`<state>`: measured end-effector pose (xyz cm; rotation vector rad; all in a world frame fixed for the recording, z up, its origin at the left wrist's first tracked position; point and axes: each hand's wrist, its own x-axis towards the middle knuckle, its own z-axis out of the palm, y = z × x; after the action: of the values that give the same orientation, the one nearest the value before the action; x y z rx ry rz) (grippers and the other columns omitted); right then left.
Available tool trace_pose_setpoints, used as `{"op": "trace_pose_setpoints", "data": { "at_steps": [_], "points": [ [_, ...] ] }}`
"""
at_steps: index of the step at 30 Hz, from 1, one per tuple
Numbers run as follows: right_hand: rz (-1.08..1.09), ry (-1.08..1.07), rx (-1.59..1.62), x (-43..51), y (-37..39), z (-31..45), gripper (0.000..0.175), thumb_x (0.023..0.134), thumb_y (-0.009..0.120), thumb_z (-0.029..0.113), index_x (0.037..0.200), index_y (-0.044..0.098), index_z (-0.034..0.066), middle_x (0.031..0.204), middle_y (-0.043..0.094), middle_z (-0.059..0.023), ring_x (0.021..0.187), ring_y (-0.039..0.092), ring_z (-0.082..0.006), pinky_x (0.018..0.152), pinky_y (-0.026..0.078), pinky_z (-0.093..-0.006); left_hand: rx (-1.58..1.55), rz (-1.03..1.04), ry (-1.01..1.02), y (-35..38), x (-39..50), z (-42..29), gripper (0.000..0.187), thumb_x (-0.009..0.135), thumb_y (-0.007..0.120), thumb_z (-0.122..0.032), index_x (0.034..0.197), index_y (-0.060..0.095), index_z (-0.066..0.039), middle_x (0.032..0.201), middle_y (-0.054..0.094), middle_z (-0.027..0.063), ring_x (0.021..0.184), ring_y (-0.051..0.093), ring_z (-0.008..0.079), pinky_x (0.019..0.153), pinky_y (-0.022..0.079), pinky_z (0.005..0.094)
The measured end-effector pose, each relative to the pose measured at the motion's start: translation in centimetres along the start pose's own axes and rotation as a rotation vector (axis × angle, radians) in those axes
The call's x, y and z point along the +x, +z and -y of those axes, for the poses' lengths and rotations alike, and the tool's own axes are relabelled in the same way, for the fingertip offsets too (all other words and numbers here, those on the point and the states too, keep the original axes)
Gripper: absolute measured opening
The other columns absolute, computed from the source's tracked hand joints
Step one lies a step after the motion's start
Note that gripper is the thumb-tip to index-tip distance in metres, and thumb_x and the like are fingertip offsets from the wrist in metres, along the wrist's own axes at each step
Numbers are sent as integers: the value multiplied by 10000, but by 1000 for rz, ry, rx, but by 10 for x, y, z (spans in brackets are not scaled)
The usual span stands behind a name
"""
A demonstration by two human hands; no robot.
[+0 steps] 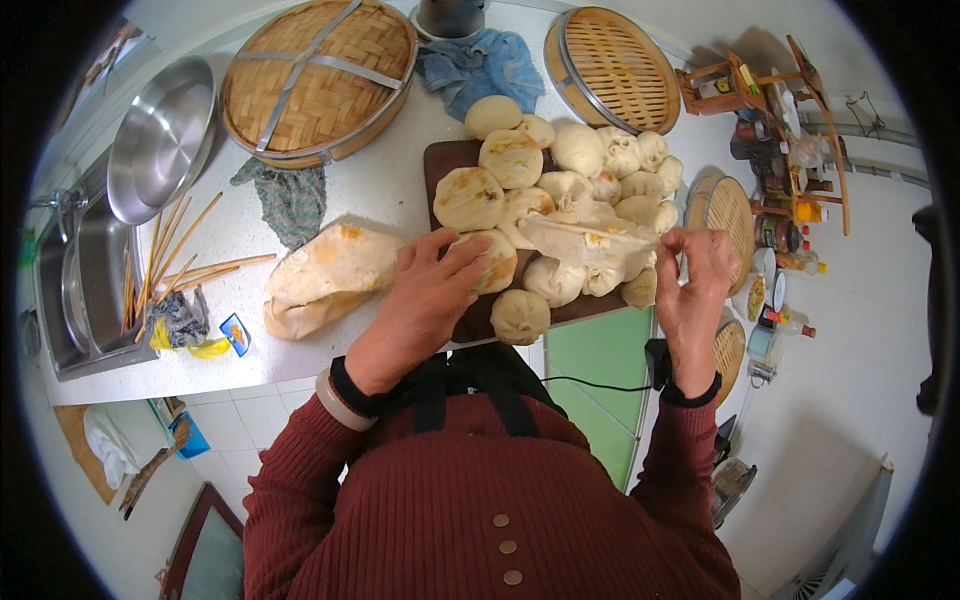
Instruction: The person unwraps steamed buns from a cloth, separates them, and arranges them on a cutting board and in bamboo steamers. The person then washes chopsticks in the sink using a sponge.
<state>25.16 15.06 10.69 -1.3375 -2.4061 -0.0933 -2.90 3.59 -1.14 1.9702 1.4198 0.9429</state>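
Observation:
My left hand [431,296] lies with spread fingers over a flat browned bun [495,262] at the near left part of a dark board [469,326]. My right hand [694,262] pinches the right edge of a thin, whitish steaming cloth [592,240], which is draped over several buns. More round and pleated steamed buns [577,150] are heaped behind the cloth, and a pleated bun [520,317] sits at the board's near edge. Left of my left hand is a large folded piece of bread or dough [337,262] with browned patches.
A woven bamboo steamer lid [315,75] and a slatted bamboo steamer [619,67] stand at the back, a blue towel [487,67] between them. A steel basin [161,139], chopsticks [176,247] and a sink [105,300] are at left. Bottles and jars [780,232] stand at right.

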Motion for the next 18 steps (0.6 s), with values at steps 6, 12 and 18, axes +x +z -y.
{"op": "trace_pose_setpoints", "data": {
  "at_steps": [6, 12, 18],
  "points": [
    [16, -67, 48, 8, 7, 1, 191, 774, 699, -53, 936, 672, 43, 883, 626, -87, 915, 558, -303, 898, 387, -421, 145, 27, 23, 13, 27, -9, 695, 816, 593, 126, 1480, 496, -52, 1536, 520, 107, 1422, 423, 380, 1130, 350, 502],
    [56, -43, 67, -9, 6, 4, 187, 769, 708, -48, 923, 662, 46, 873, 614, -94, 923, 556, -301, 906, 385, -422, 41, -13, 25, 21, 49, -7, 834, 811, 549, 165, 1595, 355, -46, 1533, 501, 183, 1464, 392, 386, 1156, 319, 503],
    [124, 9, 123, -32, 1, 4, 174, 762, 707, -46, 899, 664, 52, 870, 633, -86, 904, 580, -296, 915, 384, -424, 148, -79, 39, 27, 51, -16, 700, 858, 548, 105, 1538, 428, -8, 1277, 638, 206, 1332, 504, 379, 1089, 399, 480]
  ]
}}
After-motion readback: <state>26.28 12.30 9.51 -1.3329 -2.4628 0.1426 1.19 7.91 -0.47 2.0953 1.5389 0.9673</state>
